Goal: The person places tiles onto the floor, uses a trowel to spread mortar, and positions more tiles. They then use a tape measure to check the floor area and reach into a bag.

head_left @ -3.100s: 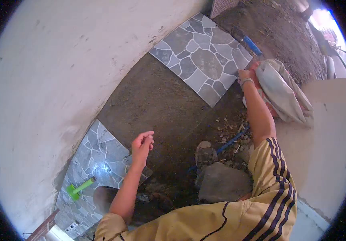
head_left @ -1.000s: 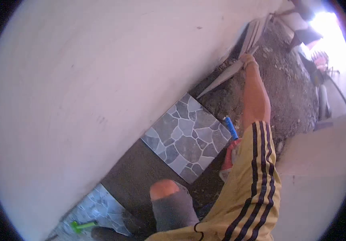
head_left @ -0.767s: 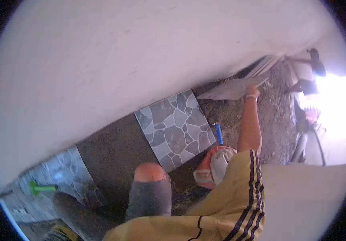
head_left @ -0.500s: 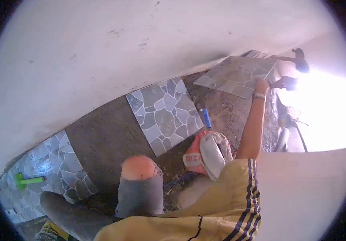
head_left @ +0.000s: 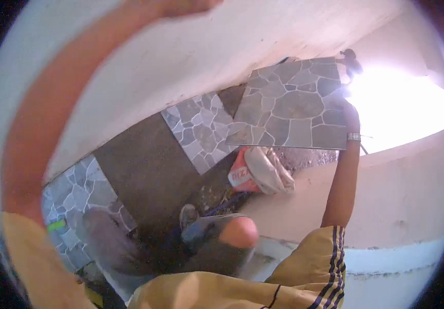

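Observation:
My right hand (head_left: 352, 116), with a band on the wrist, grips the right edge of a large square stone-pattern tile (head_left: 298, 104). The tile is raised off the ground and tilted, its patterned face toward me. My left hand (head_left: 193, 5) is up at the top edge of the view, in front of the white wall and apart from the tile. It is blurred and partly cut off, so its fingers do not show clearly. Below the held tile, a similar tile (head_left: 200, 132) lies on the soil beside the wall.
More patterned tile (head_left: 80, 193) lies at left, with a green mallet (head_left: 56, 225) partly hidden by my arm. Bare soil (head_left: 137, 162) separates the laid tiles. A red and white sack (head_left: 260, 172) stands near the low wall at right. Another person (head_left: 352, 63) is near the bright opening.
The tile has come up off the ground toward me in my right hand. My left arm has come into view, raised across the left side. My knees have shifted.

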`<state>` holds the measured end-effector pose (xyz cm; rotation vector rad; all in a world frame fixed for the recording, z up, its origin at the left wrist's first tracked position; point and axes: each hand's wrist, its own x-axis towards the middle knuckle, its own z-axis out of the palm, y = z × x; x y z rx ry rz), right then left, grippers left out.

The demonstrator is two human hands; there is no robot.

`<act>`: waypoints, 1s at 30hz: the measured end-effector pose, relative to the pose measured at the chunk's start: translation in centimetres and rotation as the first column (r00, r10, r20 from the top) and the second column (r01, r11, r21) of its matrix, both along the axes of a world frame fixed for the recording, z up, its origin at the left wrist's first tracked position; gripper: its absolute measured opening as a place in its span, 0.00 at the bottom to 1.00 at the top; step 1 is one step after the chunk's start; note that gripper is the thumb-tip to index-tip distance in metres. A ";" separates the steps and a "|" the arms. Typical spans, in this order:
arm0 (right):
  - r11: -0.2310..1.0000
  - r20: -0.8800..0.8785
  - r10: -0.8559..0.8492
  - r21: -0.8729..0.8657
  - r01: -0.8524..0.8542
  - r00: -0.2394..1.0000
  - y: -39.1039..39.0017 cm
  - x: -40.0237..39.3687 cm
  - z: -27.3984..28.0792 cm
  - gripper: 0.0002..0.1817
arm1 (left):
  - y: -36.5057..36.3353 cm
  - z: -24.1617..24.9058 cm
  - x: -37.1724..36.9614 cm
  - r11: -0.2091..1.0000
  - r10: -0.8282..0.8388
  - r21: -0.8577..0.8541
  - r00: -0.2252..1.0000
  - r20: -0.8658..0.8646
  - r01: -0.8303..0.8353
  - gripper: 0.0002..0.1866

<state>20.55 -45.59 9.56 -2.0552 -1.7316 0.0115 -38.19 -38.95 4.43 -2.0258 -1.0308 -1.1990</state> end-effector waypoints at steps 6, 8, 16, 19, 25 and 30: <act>0.974 -0.255 -0.114 -0.221 0.057 0.960 -5.4 -13.6 -1.5 0.19 | -13.7 -33.5 11.0 -0.157 0.316 -0.457 0.483 0.817 0.876 0.27; 0.969 -0.226 -0.075 -0.246 0.017 0.971 -6.5 -17.2 -4.3 0.20 | -17.8 -37.7 13.4 -0.421 0.681 -0.129 0.407 0.609 0.898 0.32; 0.945 -0.289 0.232 -0.159 -0.286 0.929 -7.6 -15.6 -16.9 0.17 | -25.6 -45.4 10.6 -0.108 0.793 0.188 -0.030 0.609 0.976 0.37; 0.986 -0.443 0.097 -0.080 -0.148 0.891 -10.6 -18.5 -18.8 0.15 | -32.9 -46.0 8.7 0.106 0.944 0.309 -0.193 0.267 0.945 0.44; 0.998 -0.857 -0.027 0.003 0.056 0.514 -16.3 -24.1 -22.4 0.16 | -30.2 -31.9 16.7 0.311 0.739 0.672 -0.615 0.273 0.672 0.42; 0.998 -0.919 0.063 0.049 -0.047 0.390 -19.0 -24.2 -25.6 0.21 | -25.1 -36.9 18.8 0.528 0.680 0.646 -0.730 0.068 0.551 0.35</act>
